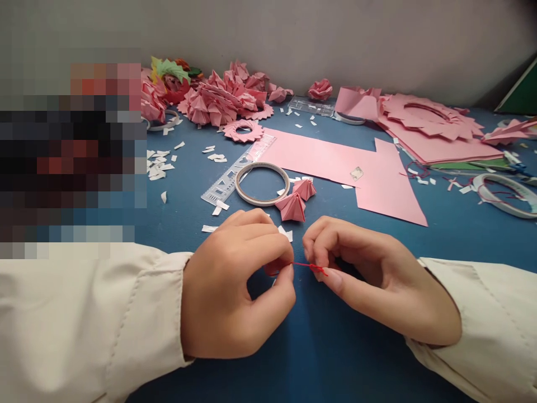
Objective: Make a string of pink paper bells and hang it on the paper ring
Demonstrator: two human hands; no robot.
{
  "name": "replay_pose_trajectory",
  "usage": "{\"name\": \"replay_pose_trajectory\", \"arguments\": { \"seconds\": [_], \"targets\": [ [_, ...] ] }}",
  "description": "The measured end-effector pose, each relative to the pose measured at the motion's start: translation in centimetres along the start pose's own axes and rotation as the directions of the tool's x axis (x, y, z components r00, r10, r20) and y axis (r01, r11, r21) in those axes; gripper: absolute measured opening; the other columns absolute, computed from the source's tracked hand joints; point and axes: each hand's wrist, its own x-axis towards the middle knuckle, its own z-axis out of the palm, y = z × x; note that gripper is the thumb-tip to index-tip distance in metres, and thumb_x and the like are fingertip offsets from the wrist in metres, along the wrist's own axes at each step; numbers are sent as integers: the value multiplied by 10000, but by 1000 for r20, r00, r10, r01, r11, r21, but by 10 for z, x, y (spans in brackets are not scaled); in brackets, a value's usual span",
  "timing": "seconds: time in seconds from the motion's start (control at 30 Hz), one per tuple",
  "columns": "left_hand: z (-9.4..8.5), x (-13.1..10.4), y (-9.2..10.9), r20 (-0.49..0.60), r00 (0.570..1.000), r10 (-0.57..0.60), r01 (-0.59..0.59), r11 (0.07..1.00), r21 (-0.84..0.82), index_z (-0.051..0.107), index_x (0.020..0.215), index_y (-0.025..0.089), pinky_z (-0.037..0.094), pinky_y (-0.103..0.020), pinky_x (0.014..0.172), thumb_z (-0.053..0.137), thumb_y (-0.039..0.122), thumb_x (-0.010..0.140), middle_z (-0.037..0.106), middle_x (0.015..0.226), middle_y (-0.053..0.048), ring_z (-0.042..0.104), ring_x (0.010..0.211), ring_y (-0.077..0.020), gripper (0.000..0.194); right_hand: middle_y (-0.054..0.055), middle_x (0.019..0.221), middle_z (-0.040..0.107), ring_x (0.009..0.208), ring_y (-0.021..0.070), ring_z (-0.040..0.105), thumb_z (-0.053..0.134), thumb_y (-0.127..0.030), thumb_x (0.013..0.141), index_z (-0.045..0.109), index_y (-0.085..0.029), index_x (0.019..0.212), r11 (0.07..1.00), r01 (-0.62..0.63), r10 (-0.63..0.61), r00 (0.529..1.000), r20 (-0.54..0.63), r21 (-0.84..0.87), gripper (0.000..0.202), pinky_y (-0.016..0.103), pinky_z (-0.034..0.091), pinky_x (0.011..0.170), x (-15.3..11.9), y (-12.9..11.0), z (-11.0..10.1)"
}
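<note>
My left hand and my right hand meet over the blue table, both in cream sleeves. A short red thread stretches between them, pinched at each end by thumb and fingertips. Something small and pink shows inside the left fingers, mostly hidden. Just beyond the hands lie two folded pink paper pieces, untouched, next to a tape ring.
A clear stencil ruler lies by the tape ring. A large pink sheet covers the middle. Folded pink paper flowers pile at the back, pink cut-outs at the right, another tape roll far right. White scraps lie scattered.
</note>
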Motion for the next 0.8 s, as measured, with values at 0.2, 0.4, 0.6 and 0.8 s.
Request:
{"name": "replay_pose_trajectory", "arguments": {
  "seconds": [0.2, 0.4, 0.6, 0.8],
  "targets": [
    [-1, 1, -3, 67, 991, 119, -110, 987, -119, 559, 891, 162, 401, -318, 766, 451, 90, 811, 596, 797, -39, 486, 767, -167, 153, 25, 760, 553, 667, 115, 509, 493, -58, 756, 505, -185, 728, 999, 2, 1, 999, 48, -48, 130, 222, 433, 551, 3, -3, -2],
    [-5, 4, -1, 147, 979, 142, -126, 986, -110, 557, 805, 149, 427, -309, 790, 431, 72, 849, 598, 744, -39, 477, 752, -155, 154, 26, 764, 560, 651, 108, 510, 501, -70, 780, 516, -186, 745, 998, 11, -8, 999, 54, -62, 121, 211, 437, 533, 4, -3, -3],
    [-4, 4, -2, 166, 980, 105, -76, 982, -173, 558, 806, 148, 442, -285, 773, 475, 90, 838, 602, 746, -28, 501, 765, -151, 106, 20, 741, 556, 655, 110, 518, 498, -103, 808, 520, -188, 742, 998, 17, -14, 998, 54, -62, 110, 215, 447, 542, 5, -3, -2],
    [-5, 7, -3, 145, 988, -45, 81, 965, -248, 570, 773, 155, 433, -226, 675, 496, 103, 840, 593, 721, -3, 531, 729, -120, 113, 36, 795, 568, 708, 132, 565, 517, -46, 781, 517, -186, 884, 886, 245, -316, 940, -127, -393, 173, 256, 490, 585, -5, -1, -4]
  ]
}}
